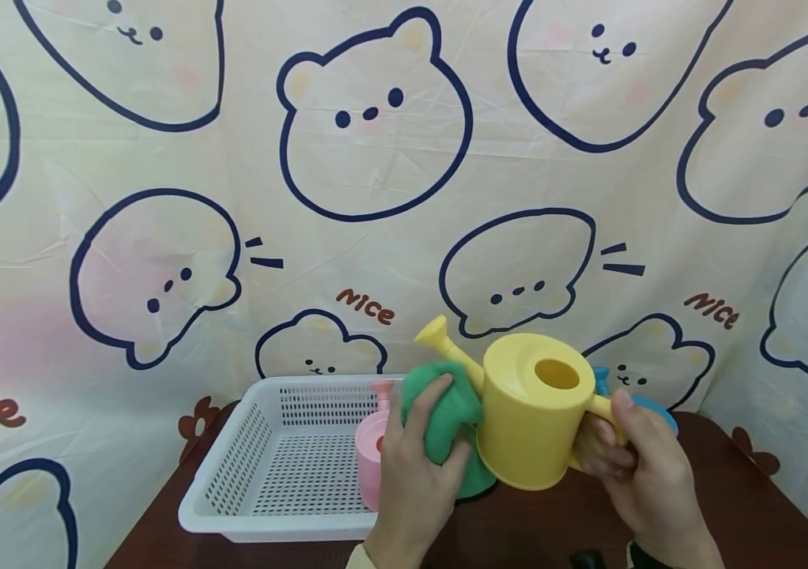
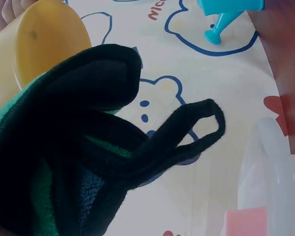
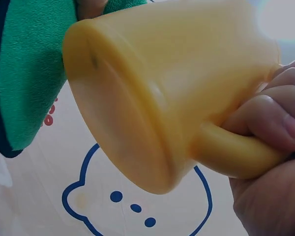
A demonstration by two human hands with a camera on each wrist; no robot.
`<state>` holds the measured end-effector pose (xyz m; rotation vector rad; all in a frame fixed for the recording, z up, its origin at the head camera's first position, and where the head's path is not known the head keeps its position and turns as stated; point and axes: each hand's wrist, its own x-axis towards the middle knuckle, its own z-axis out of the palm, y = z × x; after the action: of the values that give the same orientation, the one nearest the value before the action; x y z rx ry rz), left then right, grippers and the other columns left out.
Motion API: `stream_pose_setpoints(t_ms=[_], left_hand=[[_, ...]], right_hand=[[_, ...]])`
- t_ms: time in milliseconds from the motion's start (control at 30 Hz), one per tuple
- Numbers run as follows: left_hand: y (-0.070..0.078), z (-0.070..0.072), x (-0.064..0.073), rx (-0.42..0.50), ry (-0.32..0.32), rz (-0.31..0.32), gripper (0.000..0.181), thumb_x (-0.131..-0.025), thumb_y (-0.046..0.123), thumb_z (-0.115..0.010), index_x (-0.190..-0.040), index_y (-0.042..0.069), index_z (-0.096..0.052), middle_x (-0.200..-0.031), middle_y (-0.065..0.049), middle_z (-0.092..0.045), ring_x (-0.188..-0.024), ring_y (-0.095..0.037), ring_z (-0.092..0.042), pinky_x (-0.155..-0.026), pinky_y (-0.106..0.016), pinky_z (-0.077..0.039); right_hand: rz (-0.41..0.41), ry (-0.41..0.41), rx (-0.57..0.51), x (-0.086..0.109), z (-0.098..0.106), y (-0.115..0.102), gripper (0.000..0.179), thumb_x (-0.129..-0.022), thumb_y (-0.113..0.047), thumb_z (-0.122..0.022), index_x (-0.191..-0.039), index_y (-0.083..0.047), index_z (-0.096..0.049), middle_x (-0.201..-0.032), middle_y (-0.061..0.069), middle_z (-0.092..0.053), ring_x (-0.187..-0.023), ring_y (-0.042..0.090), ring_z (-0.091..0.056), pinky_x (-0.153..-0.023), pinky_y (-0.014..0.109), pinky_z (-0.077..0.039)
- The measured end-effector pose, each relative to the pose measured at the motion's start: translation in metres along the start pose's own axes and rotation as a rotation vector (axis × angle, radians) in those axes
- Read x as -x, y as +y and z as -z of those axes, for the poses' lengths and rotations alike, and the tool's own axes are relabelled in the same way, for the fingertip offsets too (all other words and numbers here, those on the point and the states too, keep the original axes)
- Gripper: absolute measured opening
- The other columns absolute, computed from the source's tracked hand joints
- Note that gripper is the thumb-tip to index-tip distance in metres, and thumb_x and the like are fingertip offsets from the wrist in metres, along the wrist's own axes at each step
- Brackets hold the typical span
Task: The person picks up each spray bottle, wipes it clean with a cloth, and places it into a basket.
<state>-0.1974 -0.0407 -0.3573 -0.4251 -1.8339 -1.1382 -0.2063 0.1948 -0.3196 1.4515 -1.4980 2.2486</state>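
Observation:
By its handle, my right hand [image 1: 642, 466] grips a yellow watering can [image 1: 528, 419], lifted above the table and tilted a little. My left hand [image 1: 421, 466] holds a bunched green cloth [image 1: 443, 403] against the can's side near the base of the spout. Dark edging and a hanging loop show on the cloth [image 2: 103, 98] in the left wrist view. In the right wrist view the can's underside [image 3: 118, 113] faces the camera, and fingers curl round the handle [image 3: 236, 152].
A white perforated basket [image 1: 233, 474] stands on the dark brown table [image 1: 518, 529] at the left. Inside it is a pink watering can [image 1: 370, 466], partly hidden by my left hand. Behind the right hand, a blue watering can [image 1: 653, 411] shows in part. A patterned curtain [image 1: 375, 261] hangs behind.

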Motion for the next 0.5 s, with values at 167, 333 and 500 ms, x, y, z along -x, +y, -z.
stream_pose_setpoints(t_ms=[167,333,500], left_hand=[[0.003,0.004,-0.004,0.199,-0.024,0.129,0.069,-0.082,-0.004,-0.076,-0.142,0.028,-0.061,-0.140,-0.001,-0.063,-0.110,-0.014,-0.064,-0.093,-0.034,-0.060],[0.006,0.016,-0.009,0.431,-0.178,0.354,0.061,-0.089,0.000,-0.070,-0.140,0.031,-0.061,-0.131,0.001,-0.065,-0.107,-0.017,-0.062,-0.091,-0.032,-0.057],[0.003,0.024,-0.012,0.493,-0.330,0.440,0.057,-0.091,0.008,-0.069,-0.143,0.029,-0.061,-0.135,-0.007,-0.064,-0.109,-0.020,-0.062,-0.091,-0.033,-0.056]], right_hand=[[0.037,-0.049,-0.093,-0.002,0.000,0.002,0.049,-0.110,-0.011,0.006,-0.086,-0.001,-0.035,-0.065,0.004,-0.026,-0.050,0.017,-0.023,-0.044,0.031,-0.019],[0.065,-0.063,-0.160,-0.001,0.002,0.001,0.049,-0.110,-0.014,0.007,-0.086,0.000,-0.034,-0.064,0.005,-0.027,-0.050,0.016,-0.023,-0.045,0.031,-0.019],[0.086,-0.058,-0.158,-0.001,0.003,0.002,0.049,-0.110,-0.014,0.007,-0.086,0.001,-0.034,-0.064,0.005,-0.027,-0.050,0.016,-0.023,-0.046,0.031,-0.019]])
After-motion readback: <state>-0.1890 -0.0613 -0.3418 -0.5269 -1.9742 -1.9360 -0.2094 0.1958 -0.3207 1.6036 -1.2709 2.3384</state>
